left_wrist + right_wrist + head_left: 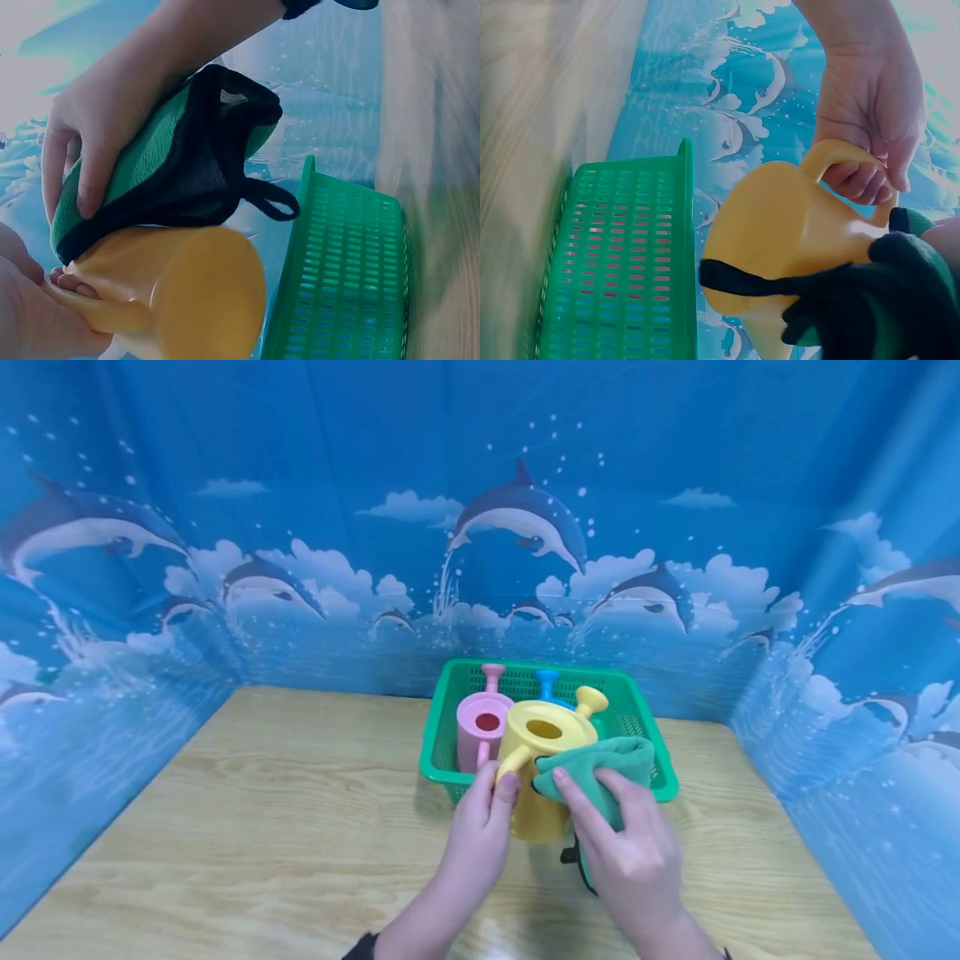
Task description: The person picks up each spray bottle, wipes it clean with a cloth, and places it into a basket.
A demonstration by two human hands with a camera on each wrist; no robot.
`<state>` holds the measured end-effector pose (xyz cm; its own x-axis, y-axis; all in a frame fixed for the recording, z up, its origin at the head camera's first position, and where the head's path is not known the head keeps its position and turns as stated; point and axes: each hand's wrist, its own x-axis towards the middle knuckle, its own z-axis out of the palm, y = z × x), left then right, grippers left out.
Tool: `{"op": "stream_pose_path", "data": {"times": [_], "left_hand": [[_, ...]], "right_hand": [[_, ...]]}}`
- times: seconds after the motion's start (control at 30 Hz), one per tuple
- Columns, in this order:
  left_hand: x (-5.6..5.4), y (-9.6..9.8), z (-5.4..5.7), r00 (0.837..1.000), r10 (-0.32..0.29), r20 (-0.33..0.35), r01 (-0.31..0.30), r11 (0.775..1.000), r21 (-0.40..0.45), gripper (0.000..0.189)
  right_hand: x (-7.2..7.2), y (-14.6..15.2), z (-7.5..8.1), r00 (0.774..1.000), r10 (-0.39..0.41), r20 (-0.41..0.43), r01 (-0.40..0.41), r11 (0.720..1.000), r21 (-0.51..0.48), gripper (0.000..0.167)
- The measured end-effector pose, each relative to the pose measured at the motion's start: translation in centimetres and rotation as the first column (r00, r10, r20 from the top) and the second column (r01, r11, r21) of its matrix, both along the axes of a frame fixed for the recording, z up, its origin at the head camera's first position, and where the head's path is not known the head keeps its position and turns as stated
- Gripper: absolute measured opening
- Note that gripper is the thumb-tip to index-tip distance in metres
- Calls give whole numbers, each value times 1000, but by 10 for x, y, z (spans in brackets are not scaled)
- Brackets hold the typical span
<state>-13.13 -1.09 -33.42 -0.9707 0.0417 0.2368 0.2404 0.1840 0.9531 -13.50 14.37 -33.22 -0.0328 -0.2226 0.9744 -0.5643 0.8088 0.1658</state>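
A yellow toy watering can (536,814) is held up in front of the basket, its spout toward the back right. My left hand (480,827) grips its handle, fingers curled through the loop in the right wrist view (866,127). In my right hand (637,860) is a green cloth (626,764) with black edging and a black hanging loop (274,201). Fingers and thumb hold the folded cloth against the can's right side, near the top. The left wrist view shows the can's round yellow base (214,296).
Behind the can, a green plastic basket (431,752) stands on the wooden table (262,827). It holds a pink watering can (472,747) and a blue one (547,681), mostly hidden. A blue dolphin-print backdrop (337,510) encloses the back and sides.
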Motion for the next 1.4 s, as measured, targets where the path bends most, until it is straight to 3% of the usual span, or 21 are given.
{"op": "stream_pose_path", "data": {"times": [0.37,0.63,0.87,1.1,1.3,1.4], "left_hand": [[1,3,-2,1000,10,-14,-10,1000,2,29],[-6,-6,0,999,35,-2,-35,993,112,29],[-13,-11,1,997,73,-34,-65,976,207,28],[-14,-11,2,997,76,-27,-69,976,208,29],[-11,-6,1,999,37,0,-36,983,182,29],[-9,-3,0,1000,8,16,-11,986,165,31]], "right_hand": [[1,0,-11,996,-39,84,34,998,61,25],[3,-5,-24,970,-49,239,4,982,186,36],[5,-7,-32,953,-38,299,-49,960,277,36],[0,-3,-28,952,0,307,-77,968,240,34],[-7,5,-23,940,10,342,-61,989,138,33],[-11,10,-21,950,25,311,-49,996,70,31]]}}
